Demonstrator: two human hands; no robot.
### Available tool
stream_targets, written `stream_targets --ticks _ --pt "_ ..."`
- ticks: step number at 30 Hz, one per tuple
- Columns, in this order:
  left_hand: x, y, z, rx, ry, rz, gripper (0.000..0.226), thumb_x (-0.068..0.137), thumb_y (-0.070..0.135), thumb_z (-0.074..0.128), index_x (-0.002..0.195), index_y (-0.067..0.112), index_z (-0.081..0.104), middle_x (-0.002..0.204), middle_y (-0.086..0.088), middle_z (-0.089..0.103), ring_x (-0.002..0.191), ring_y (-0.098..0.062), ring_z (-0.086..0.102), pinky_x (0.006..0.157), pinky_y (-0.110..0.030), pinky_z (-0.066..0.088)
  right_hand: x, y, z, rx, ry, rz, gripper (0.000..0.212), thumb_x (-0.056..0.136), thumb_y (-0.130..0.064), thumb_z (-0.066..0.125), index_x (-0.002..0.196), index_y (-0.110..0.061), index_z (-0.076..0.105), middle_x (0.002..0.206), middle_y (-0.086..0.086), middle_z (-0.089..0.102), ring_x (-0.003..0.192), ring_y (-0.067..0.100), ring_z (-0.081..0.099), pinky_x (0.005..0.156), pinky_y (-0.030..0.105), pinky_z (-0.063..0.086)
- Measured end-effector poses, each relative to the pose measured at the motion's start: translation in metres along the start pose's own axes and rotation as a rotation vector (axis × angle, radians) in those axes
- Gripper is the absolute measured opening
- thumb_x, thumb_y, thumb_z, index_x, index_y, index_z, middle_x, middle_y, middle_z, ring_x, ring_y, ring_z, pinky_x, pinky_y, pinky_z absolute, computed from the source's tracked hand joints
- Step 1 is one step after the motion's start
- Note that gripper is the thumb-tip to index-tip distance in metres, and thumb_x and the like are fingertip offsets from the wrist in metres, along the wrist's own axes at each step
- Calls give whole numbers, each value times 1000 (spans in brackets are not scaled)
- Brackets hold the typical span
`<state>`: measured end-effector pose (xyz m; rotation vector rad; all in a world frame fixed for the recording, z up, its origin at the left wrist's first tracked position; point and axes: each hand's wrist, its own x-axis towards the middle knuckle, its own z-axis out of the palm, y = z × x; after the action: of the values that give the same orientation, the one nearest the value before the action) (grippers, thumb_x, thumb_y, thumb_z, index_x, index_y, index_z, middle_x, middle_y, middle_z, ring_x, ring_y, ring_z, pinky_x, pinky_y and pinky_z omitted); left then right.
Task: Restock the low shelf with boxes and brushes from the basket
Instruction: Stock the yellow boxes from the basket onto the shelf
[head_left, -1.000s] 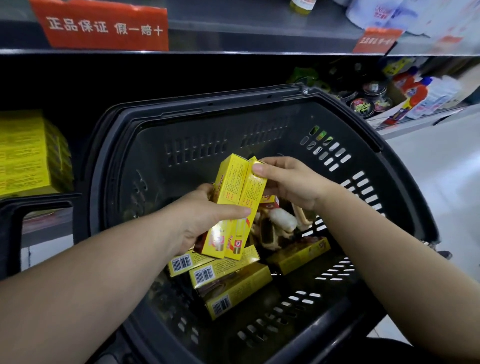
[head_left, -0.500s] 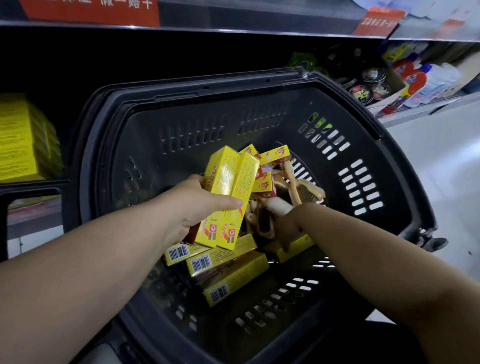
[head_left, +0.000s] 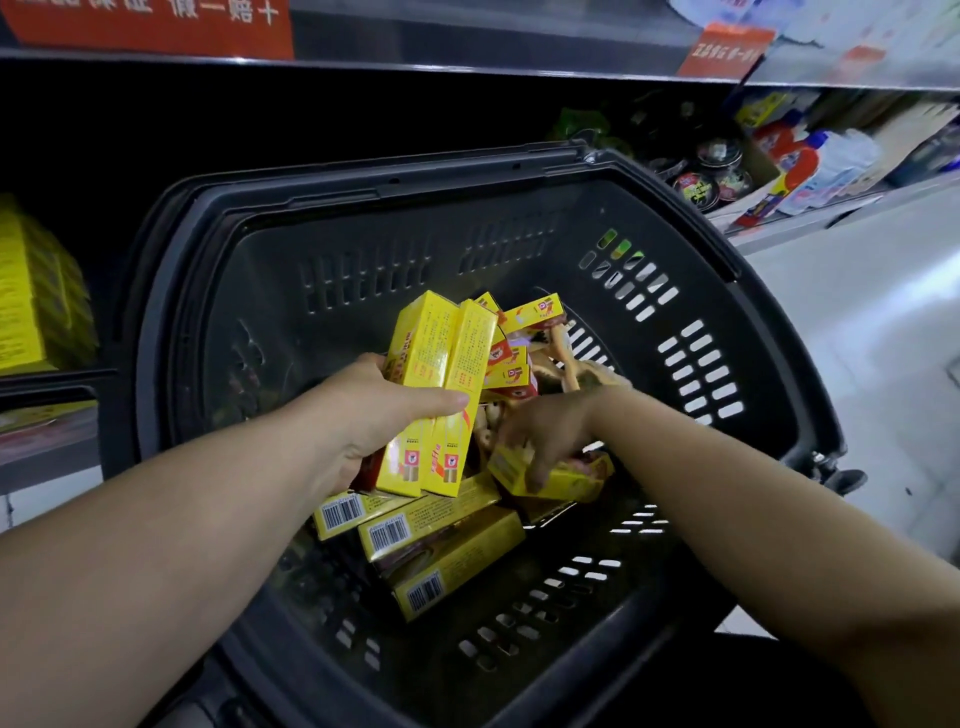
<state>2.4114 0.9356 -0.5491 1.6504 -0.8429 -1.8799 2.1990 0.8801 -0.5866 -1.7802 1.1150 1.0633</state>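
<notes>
Fingers of right hand are curling round a loose box, 4 o'clock from left hand clamping two boxes; advise lifting level.

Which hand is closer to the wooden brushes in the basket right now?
Right. The right hand sits just in front of the wooden brushes, fingers curled over a loose yellow box. The left hand is further left, gripping two upright yellow boxes.

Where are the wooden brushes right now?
The brushes lie inside the black basket, mid-picture in the head view. They are just right of the yellow boxes gripped by the left hand and just beyond the right hand.
</notes>
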Motion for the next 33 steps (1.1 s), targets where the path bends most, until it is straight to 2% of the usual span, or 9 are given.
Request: stream_targets --ticks 3,5,8,13,17,23,25,27,33 --pt "-1 1 0 15 2 3 44 63 17 84 85 24 48 87 -13 71 70 -27 71 55 -37 57 -23 5 -13 645 184 -203 61 76 -22 76 130 -18 50 111 -9 67 106 13 63 92 31 52" --pt "-2 2 2 -6 10 18 41 63 18 84 85 23 50 84 -11 71 69 -26 71 54 -34 55 -30 2 -17 1081 295 -350 49 79 -21 69 126 -16 54 120 2 63 114 21 58 101 37 45" --pt "-4 4 2 -62 -5 8 38 64 25 81 90 19 54 78 -10 74 66 -25 72 56 -33 54 -28 -13 -20 1409 415 -393 49 90 -34 53 131 -9 49 133 15 55 119 30 54 102 46 43" --pt "-6 10 4 -93 -77 -57 48 69 36 76 110 13 63 84 -12 75 73 -28 73 64 -35 54 -21 -35 -18 1479 478 -358 46 96 -35 45 135 -10 45 134 14 55 120 28 55 102 45 43" --pt "-9 11 4 -81 -81 -42 48 71 37 73 111 14 62 83 -10 75 71 -26 73 59 -32 52 -26 -34 -22 1453 519 -378 42 98 -35 41 133 -13 46 134 15 54 107 23 59 89 35 50" --pt "-24 29 -6 -93 -90 -4 47 72 40 73 110 14 65 85 -10 75 73 -26 73 54 -29 55 -51 -40 -40 1385 679 -414 45 92 -40 50 127 -11 54 122 14 63 111 31 61 98 46 47" --pt "-35 36 -17 -65 -112 10 48 67 43 72 106 14 68 86 -11 75 74 -27 73 57 -31 57 -66 -50 -49 1379 734 -489 43 87 -41 57 118 -11 57 104 6 71 90 20 69 75 33 58" --pt "-48 41 -31 -26 -123 25 49 60 45 71 99 15 71 87 -11 75 77 -28 73 70 -36 56 -82 -62 -58 1351 799 -549 37 81 -43 60 105 -16 60 74 -6 70 67 8 67 57 22 53" --pt "-91 40 -93 -107 -67 117 30 58 41 74 75 17 77 73 -12 74 51 -24 69 39 -28 50 -108 -107 -71 1182 840 -565 40 58 -62 64 57 -22 66 57 -2 64 53 12 61 57 24 51"
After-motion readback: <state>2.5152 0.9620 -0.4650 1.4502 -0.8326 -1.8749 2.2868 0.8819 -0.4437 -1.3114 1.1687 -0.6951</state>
